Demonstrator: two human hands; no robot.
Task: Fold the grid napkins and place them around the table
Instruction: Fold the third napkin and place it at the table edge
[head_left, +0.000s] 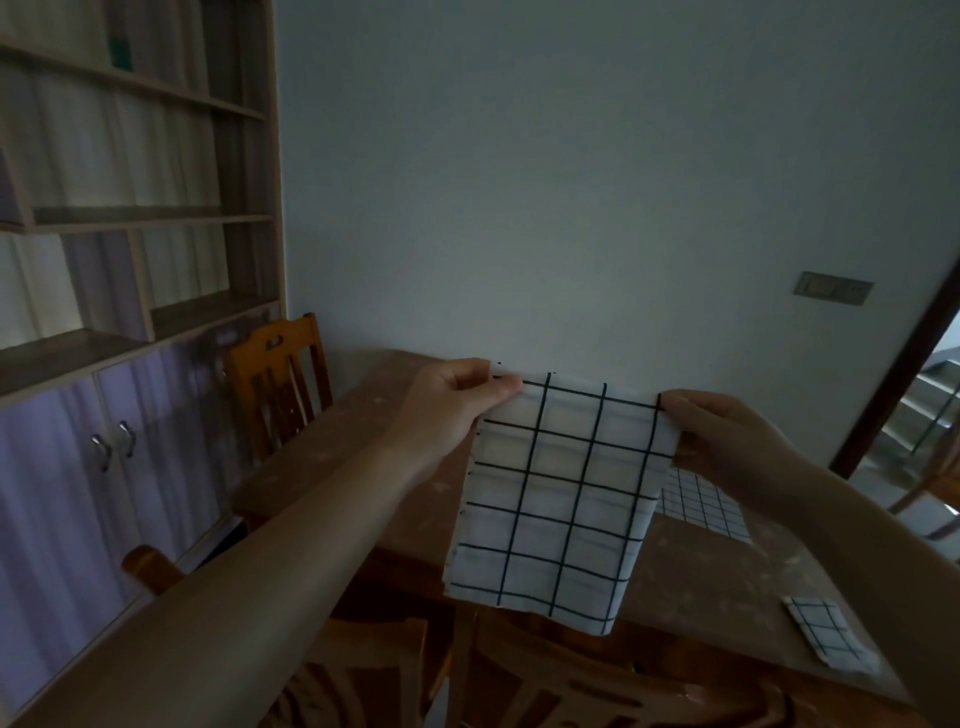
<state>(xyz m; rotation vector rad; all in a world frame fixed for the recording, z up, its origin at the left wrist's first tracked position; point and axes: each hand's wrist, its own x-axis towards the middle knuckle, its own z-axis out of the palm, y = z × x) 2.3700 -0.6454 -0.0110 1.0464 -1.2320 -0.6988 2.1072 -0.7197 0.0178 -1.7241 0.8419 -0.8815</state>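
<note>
Dim room, brown table (363, 447), shelves (130, 218) left; left hand (447, 410) and right hand (727, 441) pinch grid napkin (561, 499) top corners, blocking tabletop; folded napkin (831, 642) lies near right.

held napkin: a white grid napkin (558, 499) hangs in the air at centre frame, above the table's near edge
left hand: the left hand (457, 408) pinches the upper left corner
right hand: the right hand (727, 441) pinches the upper right corner
table: a brown table (332, 467) fills the lower middle
other napkins: a flat napkin (706, 506) lies behind the held one; a small folded napkin (828, 642) lies at lower right
chairs: a wooden chair (280, 384) stands left of the table
shelving: a shelf unit (130, 208) fills the left side
</note>
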